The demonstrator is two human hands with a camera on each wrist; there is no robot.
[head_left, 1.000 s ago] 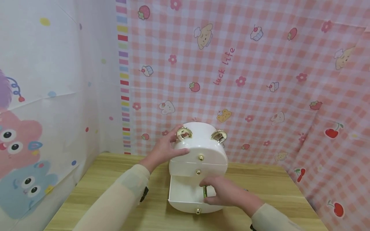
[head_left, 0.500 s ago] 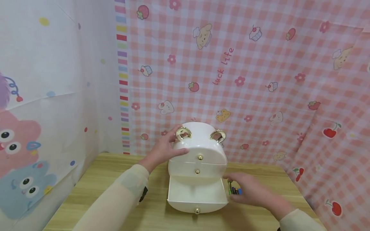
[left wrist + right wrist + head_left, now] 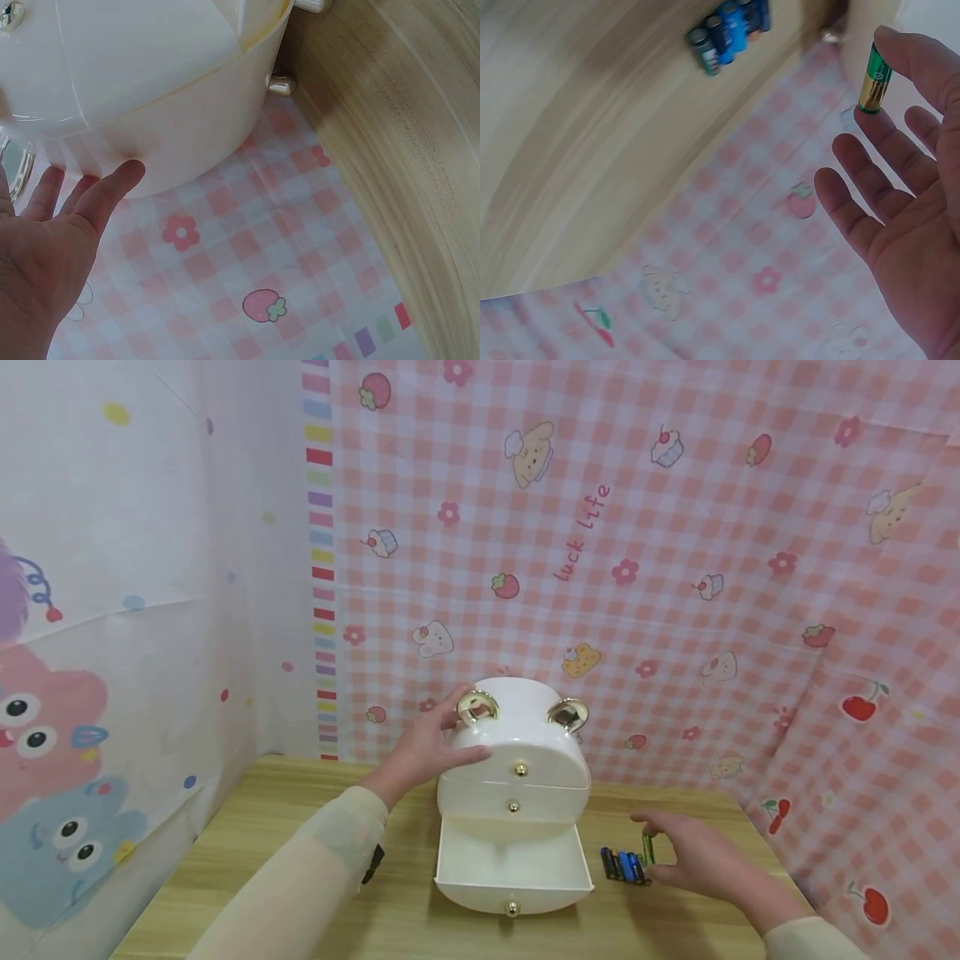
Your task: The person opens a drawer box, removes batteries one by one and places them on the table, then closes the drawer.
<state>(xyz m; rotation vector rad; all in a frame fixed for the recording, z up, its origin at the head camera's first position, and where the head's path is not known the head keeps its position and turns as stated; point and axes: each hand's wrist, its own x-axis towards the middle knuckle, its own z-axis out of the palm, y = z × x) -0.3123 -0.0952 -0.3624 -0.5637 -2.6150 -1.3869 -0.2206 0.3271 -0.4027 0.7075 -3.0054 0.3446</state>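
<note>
A white drawer box point(image 3: 517, 735) with gold ears stands on the table, its bottom drawer point(image 3: 512, 897) pulled out. My left hand point(image 3: 426, 752) rests against the box's upper left side, thumb towards the front. The left wrist view shows that hand's fingertips point(image 3: 131, 171) touching the smooth side wall. Right of the drawer, my right hand point(image 3: 697, 856) pinches a green and gold battery point(image 3: 875, 79) between thumb and a fingertip, the other fingers spread. Several blue and dark batteries point(image 3: 624, 866) lie in a row on the table beside it.
The wooden table point(image 3: 405, 893) backs onto a pink checked cloth point(image 3: 645, 610). A white cloth point(image 3: 247, 652) with cartoon figures hangs on the left. Small gold knobs point(image 3: 521, 770) stick out from the drawer fronts.
My right hand has moved from over the open drawer out to the right, carrying the green battery. The battery row beside the drawer has come into view. My left hand stays put.
</note>
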